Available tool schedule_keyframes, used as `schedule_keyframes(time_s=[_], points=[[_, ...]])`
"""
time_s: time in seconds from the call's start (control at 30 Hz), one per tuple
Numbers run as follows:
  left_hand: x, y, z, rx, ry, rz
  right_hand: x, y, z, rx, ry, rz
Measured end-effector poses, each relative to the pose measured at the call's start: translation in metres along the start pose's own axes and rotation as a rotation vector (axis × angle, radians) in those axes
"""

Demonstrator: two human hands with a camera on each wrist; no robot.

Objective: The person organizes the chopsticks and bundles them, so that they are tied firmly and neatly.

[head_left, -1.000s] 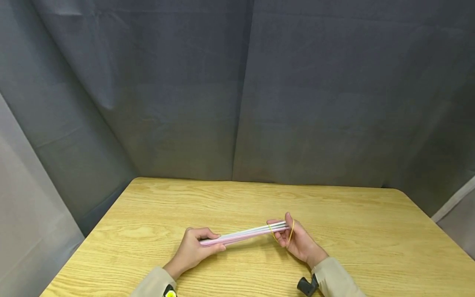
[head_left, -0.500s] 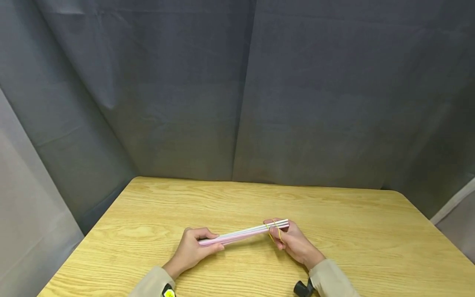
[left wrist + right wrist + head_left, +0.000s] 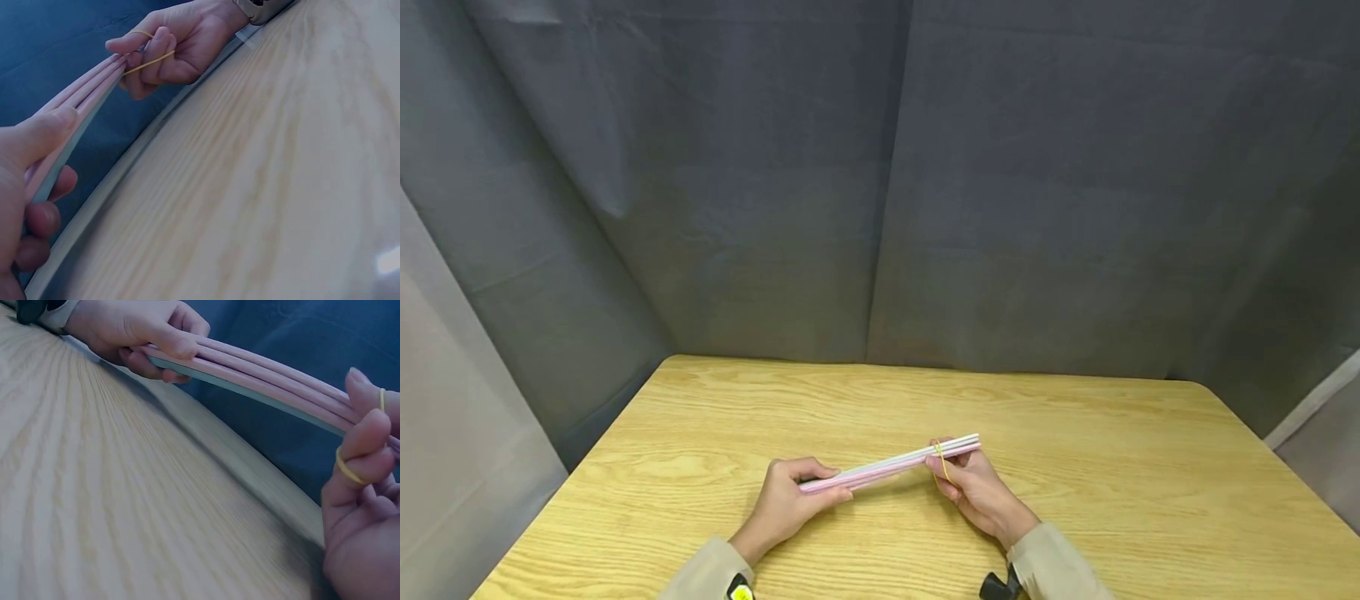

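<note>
A bundle of long, thin pink and pale-blue sticks slants above the table, its right end higher. My left hand grips the left end, thumb on the near side and fingers behind. At the other end, my right hand pinches the bundle between thumb and fingers, with the stick tips jutting past the thumb. A yellow rubber band is looped around fingers of the right hand and crosses the bundle there. In the right wrist view the band lies across a bent finger.
The wooden table spreads out under both hands. Dark grey curtains hang behind it, with lighter cloth at the left side. A black wrist mount sits by the right sleeve.
The right thumb has come down from upright onto the bundle. The band has drawn from wide around the right fingers to narrow near the bundle's end, and the right hand has shifted slightly left.
</note>
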State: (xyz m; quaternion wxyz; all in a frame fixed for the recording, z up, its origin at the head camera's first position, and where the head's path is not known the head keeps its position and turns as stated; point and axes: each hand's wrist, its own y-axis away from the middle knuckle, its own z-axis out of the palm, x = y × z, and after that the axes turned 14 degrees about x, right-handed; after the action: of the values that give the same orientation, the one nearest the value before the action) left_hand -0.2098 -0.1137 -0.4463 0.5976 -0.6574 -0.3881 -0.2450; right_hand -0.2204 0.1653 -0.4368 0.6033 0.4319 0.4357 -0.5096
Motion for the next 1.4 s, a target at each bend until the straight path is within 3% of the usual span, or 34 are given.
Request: schedule_keyframes(time_s=[0.23, 0.37, 0.43, 0.57, 0.63, 0.7, 0.83, 0.97, 1.2, 1.4], points=[[-0.008, -0.001, 0.002, 0.023, 0.056, -0.114, 0.003, -0.002, 0.01, 0.003, -0.185, -0.095], [-0.007, -0.001, 0.003, 0.051, 0.078, -0.214, 0.004, -0.002, 0.017, 0.131, -0.287, -0.093], [-0.006, 0.0, 0.003, 0.077, 0.074, -0.273, 0.006, -0.001, 0.021, 0.221, -0.196, -0.159], [-0.004, 0.002, 0.005, 0.123, 0.044, -0.344, 0.009, 0.006, 0.031, 0.393, 0.151, -0.369], [-0.002, 0.002, 0.007, 0.134, 0.032, -0.354, 0.011, 0.01, 0.035, 0.443, 0.282, -0.445], [-0.001, 0.002, 0.009, 0.142, 0.034, -0.365, 0.011, 0.013, 0.039, 0.457, 0.385, -0.469], [0.002, 0.002, 0.01, 0.145, 0.032, -0.386, 0.011, 0.016, 0.044, 0.428, 0.534, -0.381], [0.006, 0.003, 0.01, 0.151, 0.015, -0.391, 0.011, 0.014, 0.045, 0.398, 0.605, -0.313], [0.007, 0.003, 0.01, 0.167, 0.019, -0.395, 0.011, 0.015, 0.044, 0.305, 0.504, -0.422], [0.001, 0.002, 0.01, 0.141, 0.002, -0.417, 0.012, 0.014, 0.035, 0.053, 0.38, -0.465]])
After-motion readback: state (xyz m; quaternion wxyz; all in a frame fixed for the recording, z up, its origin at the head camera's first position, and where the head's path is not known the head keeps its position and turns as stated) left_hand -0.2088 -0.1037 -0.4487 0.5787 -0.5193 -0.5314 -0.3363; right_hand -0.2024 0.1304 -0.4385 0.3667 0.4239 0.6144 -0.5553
